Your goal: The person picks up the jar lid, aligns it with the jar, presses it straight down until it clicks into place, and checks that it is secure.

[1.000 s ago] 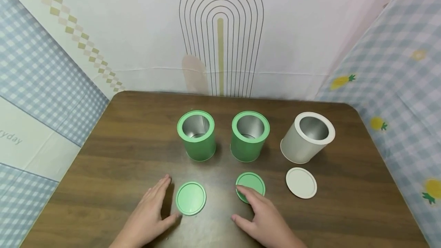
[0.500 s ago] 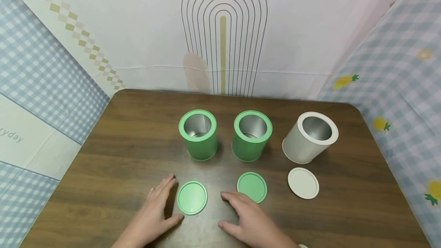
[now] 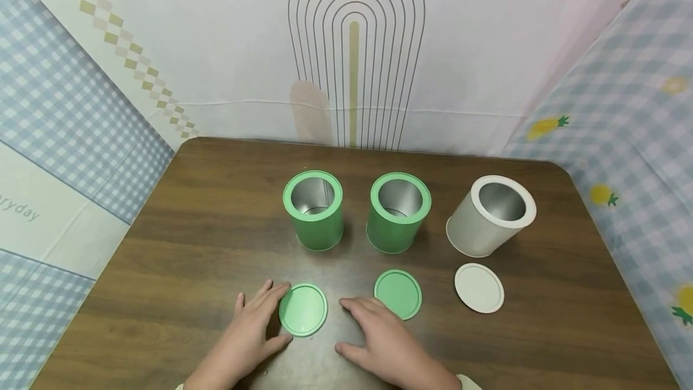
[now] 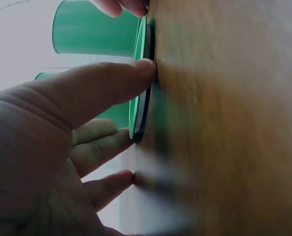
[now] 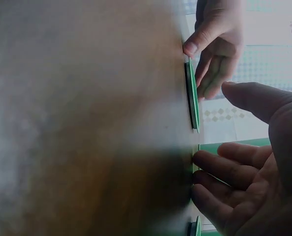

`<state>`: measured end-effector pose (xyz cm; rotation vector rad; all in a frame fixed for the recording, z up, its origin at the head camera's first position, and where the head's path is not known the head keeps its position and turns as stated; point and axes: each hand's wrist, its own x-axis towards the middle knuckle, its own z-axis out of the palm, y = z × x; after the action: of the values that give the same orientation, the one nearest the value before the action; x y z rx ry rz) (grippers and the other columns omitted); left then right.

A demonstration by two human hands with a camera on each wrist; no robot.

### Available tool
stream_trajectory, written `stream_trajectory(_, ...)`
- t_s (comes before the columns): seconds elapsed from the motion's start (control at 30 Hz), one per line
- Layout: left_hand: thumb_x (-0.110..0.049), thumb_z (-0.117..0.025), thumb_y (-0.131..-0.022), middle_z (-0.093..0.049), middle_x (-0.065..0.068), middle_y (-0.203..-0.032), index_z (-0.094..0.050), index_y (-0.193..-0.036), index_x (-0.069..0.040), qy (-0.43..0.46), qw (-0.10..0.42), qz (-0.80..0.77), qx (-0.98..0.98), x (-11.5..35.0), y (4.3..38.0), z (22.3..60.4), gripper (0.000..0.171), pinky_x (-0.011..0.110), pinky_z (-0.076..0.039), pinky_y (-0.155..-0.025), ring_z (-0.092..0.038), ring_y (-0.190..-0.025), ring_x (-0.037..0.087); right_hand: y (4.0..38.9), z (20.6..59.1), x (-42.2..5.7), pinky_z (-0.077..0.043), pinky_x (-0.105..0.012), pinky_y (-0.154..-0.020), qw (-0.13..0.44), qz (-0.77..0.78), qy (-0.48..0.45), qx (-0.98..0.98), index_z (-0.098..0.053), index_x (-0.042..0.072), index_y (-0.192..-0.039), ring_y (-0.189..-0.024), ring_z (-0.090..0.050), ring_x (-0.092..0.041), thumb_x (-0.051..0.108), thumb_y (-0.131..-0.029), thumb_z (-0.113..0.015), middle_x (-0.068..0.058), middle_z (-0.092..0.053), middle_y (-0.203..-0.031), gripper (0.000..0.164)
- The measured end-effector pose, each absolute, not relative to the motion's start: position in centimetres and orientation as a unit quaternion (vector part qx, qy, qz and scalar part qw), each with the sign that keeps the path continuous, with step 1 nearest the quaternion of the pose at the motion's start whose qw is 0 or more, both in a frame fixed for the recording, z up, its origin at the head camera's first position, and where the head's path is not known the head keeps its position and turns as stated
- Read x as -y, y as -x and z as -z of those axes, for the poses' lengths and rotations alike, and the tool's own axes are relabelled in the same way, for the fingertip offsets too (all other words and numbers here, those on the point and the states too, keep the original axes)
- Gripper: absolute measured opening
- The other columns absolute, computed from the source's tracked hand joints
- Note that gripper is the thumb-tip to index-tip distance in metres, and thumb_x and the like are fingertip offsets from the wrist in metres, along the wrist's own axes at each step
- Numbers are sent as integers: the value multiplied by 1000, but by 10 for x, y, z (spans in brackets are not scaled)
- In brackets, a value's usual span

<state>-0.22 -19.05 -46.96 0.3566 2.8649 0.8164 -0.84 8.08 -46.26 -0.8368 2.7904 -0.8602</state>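
My left hand (image 3: 246, 330) is at the left edge of a round green lid (image 3: 303, 310) lying flat on the table. Its forefinger and thumb meet or nearly meet the lid's rim; in the left wrist view the thumb (image 4: 106, 86) crosses in front of the lid (image 4: 139, 110). To the right of that lid, my right hand (image 3: 384, 339) hovers low with fingers extended, holding nothing. Just behind it lies a second green lid (image 3: 397, 295). A white lid (image 3: 479, 288) lies farther right. From the right wrist view, the first lid (image 5: 192, 98) stays apart from my right fingers.
Behind the lids stand a left green can (image 3: 318, 230), a middle green can (image 3: 394, 233) and a white can (image 3: 476, 230), all with uncovered tops. The brown wooden table (image 3: 178, 245) ends at a patterned cloth backdrop (image 3: 233, 47).
My left hand has moved right until its fingers reach the left green lid's rim. My right hand has shifted left, away from the second green lid. The view has drifted slightly.
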Motion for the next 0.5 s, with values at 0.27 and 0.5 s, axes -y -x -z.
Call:
stream_trajectory(0.27, -23, -89, -75, -57, 8, -143, -55, -141, -10, -111, 76, -257, -957, 183, 6, 467, 75, 84, -17, -102, -39, -144, 33, 13, 464, -75, -50, -36, -98, 45, 270, 280, -920, -63, 10, -132, -117, -58, -16, 41, -83, -80, 3, -67, -125, 60)
stream_trajectory(0.5, -21, -90, -74, -60, 8, -140, -57, -138, -11, -115, 67, -262, -956, 180, 6, 466, 73, 85, -18, -100, -41, -142, 35, 15, 465, -70, -49, -33, -94, 37, 263, 279, -923, -64, 13, -131, -110, -57, -13, 42, -81, -81, 7, -69, -123, 60)
